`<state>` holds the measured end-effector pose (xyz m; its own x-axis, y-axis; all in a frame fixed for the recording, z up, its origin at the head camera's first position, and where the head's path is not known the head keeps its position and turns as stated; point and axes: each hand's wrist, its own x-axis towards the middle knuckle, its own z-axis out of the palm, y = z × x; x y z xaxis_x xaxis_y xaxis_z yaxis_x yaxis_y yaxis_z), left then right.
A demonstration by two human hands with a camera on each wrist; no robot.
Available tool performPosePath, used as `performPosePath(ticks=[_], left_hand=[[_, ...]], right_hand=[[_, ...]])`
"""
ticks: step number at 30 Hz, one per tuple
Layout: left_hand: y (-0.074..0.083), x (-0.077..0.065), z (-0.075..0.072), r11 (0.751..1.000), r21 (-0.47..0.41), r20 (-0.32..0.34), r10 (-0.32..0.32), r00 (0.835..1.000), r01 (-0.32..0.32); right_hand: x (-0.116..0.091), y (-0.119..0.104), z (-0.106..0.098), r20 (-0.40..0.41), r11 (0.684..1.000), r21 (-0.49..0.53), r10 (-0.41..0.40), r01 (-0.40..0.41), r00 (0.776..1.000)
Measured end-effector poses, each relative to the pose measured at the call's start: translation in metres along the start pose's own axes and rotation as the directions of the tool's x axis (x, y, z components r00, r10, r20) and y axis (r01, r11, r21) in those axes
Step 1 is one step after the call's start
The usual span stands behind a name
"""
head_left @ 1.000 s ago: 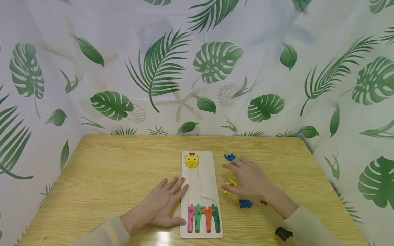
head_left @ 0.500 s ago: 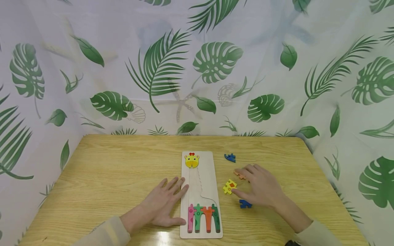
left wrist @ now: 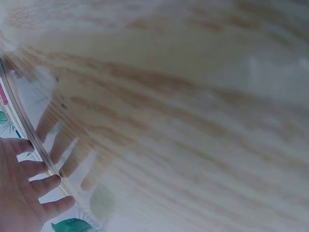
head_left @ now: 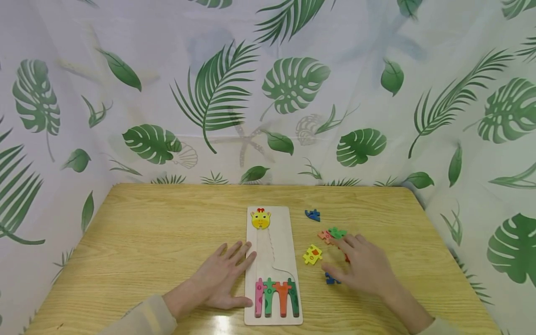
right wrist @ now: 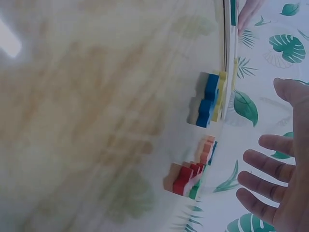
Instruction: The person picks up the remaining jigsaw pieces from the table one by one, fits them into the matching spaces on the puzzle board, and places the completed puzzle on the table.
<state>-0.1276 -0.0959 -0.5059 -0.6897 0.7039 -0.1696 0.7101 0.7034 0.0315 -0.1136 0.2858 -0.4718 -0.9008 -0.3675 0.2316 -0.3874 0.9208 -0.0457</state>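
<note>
A pale wooden puzzle board (head_left: 279,232) lies upright in the head view, with a yellow giraffe head (head_left: 261,219) at its top and pink, green, orange and dark green leg pieces (head_left: 283,298) at its bottom. My left hand (head_left: 222,279) rests with spread fingers at the board's left edge. Over the loose puzzle pieces hovers my right hand (head_left: 365,267), fingers apart and holding nothing; the right wrist view confirms this. Beside its thumb are a blue piece (head_left: 331,278), partly hidden, and a yellow piece (head_left: 312,255). Its fingers partly cover a red piece (head_left: 347,257).
A salmon piece (head_left: 324,237) and a green piece (head_left: 337,232) lie just beyond the right fingertips. Farther back is another blue piece (head_left: 312,215). The wooden table (head_left: 167,218) ends at a leaf-patterned curtain (head_left: 234,93) behind and at both sides.
My right hand has drawn back rightward and toward me, uncovering the yellow, salmon and green pieces. The left hand and the board stay in place.
</note>
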Motion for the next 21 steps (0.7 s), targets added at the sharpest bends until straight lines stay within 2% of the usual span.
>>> performPosePath(ticks=[6,16,21], left_hand=[[0.000,0.000,0.000,1.000,-0.001,0.002,0.003,1.000,-0.003],[0.000,0.000,0.000,1.000,0.004,0.002,0.005,1.000,-0.005],[0.000,0.000,0.000,1.000,0.014,0.001,0.003,1.000,-0.003]], right_hand=[[-0.010,-0.005,0.008,0.067,0.999,-0.024,-0.026,0.028,0.997],[-0.019,-0.009,0.009,0.131,0.999,-0.040,-0.022,0.027,0.991],[-0.022,-0.008,0.007,0.137,0.998,-0.050,-0.037,0.044,0.990]])
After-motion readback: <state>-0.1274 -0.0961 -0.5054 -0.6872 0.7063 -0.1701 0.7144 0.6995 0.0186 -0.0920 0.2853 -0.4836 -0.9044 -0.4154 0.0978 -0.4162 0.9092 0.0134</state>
